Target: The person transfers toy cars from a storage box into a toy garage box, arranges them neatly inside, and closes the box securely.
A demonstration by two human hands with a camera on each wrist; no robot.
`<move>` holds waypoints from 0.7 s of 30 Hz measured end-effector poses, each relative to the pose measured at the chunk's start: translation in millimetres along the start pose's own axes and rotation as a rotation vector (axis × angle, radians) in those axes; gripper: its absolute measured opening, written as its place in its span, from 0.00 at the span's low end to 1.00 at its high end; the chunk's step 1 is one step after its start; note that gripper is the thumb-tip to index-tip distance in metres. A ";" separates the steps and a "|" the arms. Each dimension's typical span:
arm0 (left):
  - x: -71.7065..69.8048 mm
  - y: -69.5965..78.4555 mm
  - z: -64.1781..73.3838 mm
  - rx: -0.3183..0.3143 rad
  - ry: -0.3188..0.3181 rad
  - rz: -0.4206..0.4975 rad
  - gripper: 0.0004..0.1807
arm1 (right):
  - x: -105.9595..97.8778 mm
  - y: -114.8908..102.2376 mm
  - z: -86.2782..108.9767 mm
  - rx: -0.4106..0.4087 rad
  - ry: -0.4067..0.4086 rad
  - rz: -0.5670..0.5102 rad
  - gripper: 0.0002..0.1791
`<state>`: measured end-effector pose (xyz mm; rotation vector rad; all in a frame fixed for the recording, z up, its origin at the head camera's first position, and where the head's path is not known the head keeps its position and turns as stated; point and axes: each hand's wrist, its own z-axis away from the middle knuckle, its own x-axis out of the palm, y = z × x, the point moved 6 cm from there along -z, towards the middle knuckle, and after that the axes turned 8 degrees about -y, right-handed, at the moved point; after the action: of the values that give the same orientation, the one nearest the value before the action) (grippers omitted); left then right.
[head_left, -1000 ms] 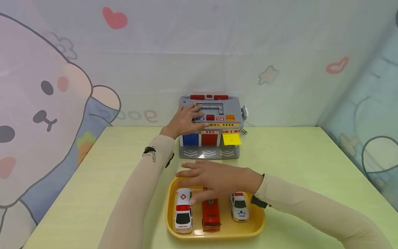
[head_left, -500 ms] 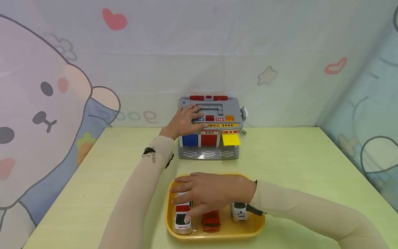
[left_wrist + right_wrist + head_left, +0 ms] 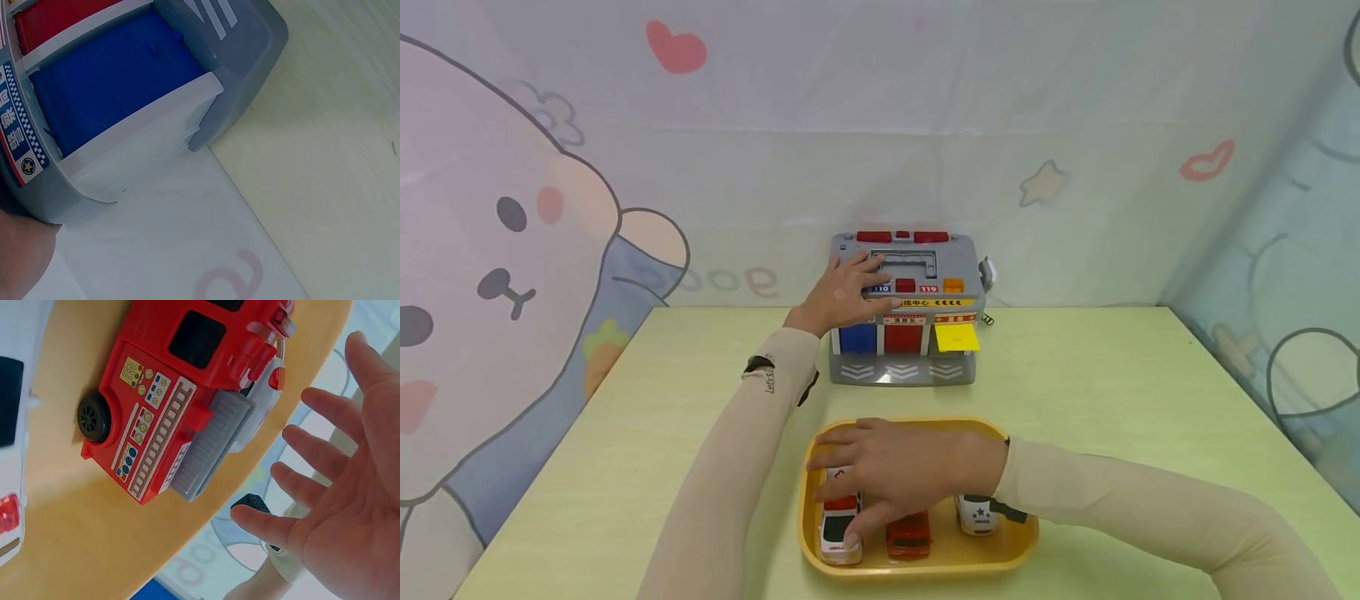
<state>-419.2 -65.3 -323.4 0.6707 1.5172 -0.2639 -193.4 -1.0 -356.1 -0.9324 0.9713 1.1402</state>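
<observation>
My left hand (image 3: pixel 848 292) rests on the left part of a grey toy rescue station (image 3: pixel 966 262), fingers spread over its roof. Above the yellow tray (image 3: pixel 917 572) hovers my right hand (image 3: pixel 891 467), its fingers spread and mostly straight. Under that hand, a white toy ambulance (image 3: pixel 837 546) with a red light bar lies partly hidden. The red toy fire truck (image 3: pixel 910 542) sits in the tray's middle, its rear covered by the hand. At the tray's right is a white toy police car (image 3: pixel 977 518). In the right wrist view, the fingers stand apart from the fire truck (image 3: pixel 150 425).
The station's blue door (image 3: pixel 858 337) and red door (image 3: pixel 902 337) are down, while its yellow door (image 3: pixel 957 337) is raised. A pale green table (image 3: pixel 1097 400) bears the tray and the station. A printed cloth (image 3: pixel 820 100) hangs behind.
My right hand has moved down and slightly left, from the tray's far edge to over the ambulance. My left hand has stayed on the station.
</observation>
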 end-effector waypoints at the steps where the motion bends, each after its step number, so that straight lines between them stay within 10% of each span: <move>1: 0.0 0.0 0.0 -0.001 0.000 0.000 0.35 | -0.3 0.2 0.1 0.002 0.006 0.004 0.32; 21: -0.5 0.6 -0.4 -0.007 0.004 -0.012 0.34 | 9.9 -3.4 -6.8 -0.011 -0.053 -0.022 0.31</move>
<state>-419.2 -64.7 -322.7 0.6574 1.5261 -0.2662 -189.6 -5.2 -367.3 -0.9150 0.9105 1.1470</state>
